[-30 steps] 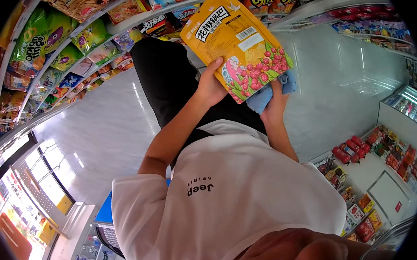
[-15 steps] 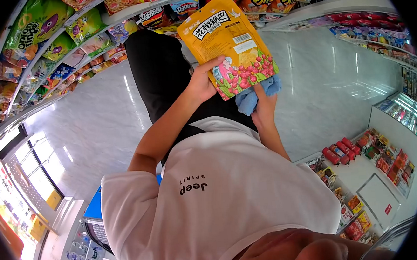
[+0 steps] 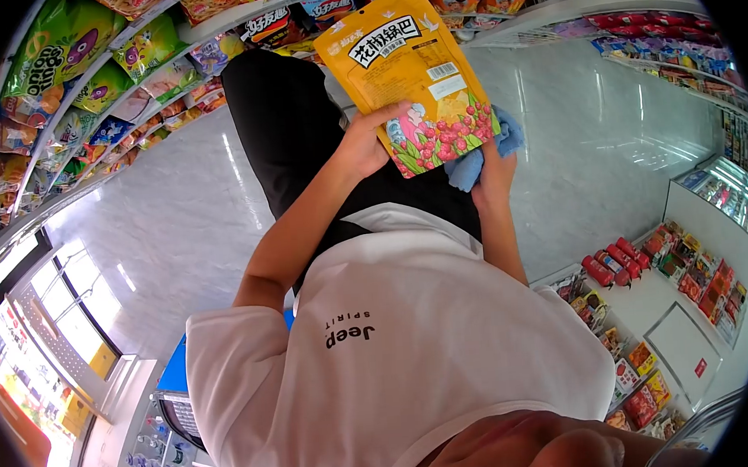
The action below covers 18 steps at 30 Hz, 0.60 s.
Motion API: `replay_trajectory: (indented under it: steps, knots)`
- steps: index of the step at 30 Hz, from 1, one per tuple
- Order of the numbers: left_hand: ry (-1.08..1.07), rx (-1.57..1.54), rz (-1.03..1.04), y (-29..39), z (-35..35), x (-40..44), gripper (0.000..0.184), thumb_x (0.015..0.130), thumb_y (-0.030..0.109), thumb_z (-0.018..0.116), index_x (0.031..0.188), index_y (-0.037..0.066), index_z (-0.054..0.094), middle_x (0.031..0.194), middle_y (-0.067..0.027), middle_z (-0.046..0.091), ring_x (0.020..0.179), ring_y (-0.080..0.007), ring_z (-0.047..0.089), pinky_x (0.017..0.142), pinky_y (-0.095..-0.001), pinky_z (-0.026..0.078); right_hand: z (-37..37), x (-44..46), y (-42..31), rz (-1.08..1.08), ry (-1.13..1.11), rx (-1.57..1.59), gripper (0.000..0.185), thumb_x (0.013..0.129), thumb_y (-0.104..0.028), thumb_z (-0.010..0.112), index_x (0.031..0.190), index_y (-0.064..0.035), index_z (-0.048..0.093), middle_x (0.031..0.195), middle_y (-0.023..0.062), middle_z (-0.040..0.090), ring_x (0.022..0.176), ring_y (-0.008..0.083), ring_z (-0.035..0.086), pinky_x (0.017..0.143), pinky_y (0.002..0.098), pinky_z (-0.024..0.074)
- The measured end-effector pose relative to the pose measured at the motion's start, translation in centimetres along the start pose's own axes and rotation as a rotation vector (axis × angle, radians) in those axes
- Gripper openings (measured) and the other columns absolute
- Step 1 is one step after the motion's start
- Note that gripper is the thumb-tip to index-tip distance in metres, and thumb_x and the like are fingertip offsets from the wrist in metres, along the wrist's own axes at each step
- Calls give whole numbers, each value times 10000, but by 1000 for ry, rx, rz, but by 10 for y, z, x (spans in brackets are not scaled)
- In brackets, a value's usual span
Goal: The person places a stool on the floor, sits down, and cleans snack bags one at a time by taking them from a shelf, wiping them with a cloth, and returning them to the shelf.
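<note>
A yellow snack bag (image 3: 406, 75) with Chinese lettering, a barcode and printed red berries is held up in front of my body, slightly tilted. My left hand (image 3: 368, 145) grips its lower left edge, thumb across the front and the other fingers hidden behind. In my right hand (image 3: 495, 173) is a blue cloth (image 3: 467, 168), bunched near the bag's lower right corner. The bag covers part of that cloth and some of the fingers, so whether they touch its back cannot be seen.
Curved shelves of snack packets (image 3: 103, 86) run along the front and left. Another stocked shelf (image 3: 674, 65) stands at the right. Red fire extinguishers (image 3: 615, 264) are behind on the right, near hanging packets (image 3: 708, 275). Grey floor (image 3: 568, 150) shows between.
My right hand and the blue cloth have moved right and slightly up along the bag's lower right side. The bag stays nearly in place in my left hand.
</note>
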<state>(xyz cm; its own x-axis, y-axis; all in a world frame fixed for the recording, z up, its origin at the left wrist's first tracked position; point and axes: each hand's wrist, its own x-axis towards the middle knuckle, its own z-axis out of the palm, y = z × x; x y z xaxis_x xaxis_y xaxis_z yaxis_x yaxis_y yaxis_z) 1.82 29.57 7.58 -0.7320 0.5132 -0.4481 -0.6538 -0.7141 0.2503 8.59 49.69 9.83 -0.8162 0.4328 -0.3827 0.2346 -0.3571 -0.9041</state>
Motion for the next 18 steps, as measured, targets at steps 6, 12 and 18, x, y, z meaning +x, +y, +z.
replay_trajectory:
  steps: [6, 12, 18]
  knots:
    - [5, 121, -30, 0, -7, 4, 453, 917, 29, 701, 1339, -32, 550, 1290, -161, 650, 1159, -273, 656, 1004, -414, 544, -81, 29, -15, -43, -25, -465, 490, 920, -134, 731, 1354, 5, 553, 1224, 119, 641, 1123, 200, 626, 973, 342, 516]
    - [-28, 312, -136, -16, -15, 9, 458, 918, 30, 701, 1346, -27, 550, 1289, -165, 656, 1153, -263, 663, 1003, -407, 549, -96, 43, -51, -170, 269, -208, 408, 995, -283, 585, 1287, 0, 615, 1233, 135, 653, 1151, 227, 623, 976, 367, 498]
    - [-64, 328, -190, -20, -9, 14, 443, 921, 33, 700, 1341, -22, 569, 1290, -152, 662, 1151, -246, 665, 990, -397, 555, -18, 2, -44, -478, -269, -968, 381, 904, -99, 621, 1278, -32, 583, 1136, 171, 660, 1027, 291, 654, 883, 365, 516]
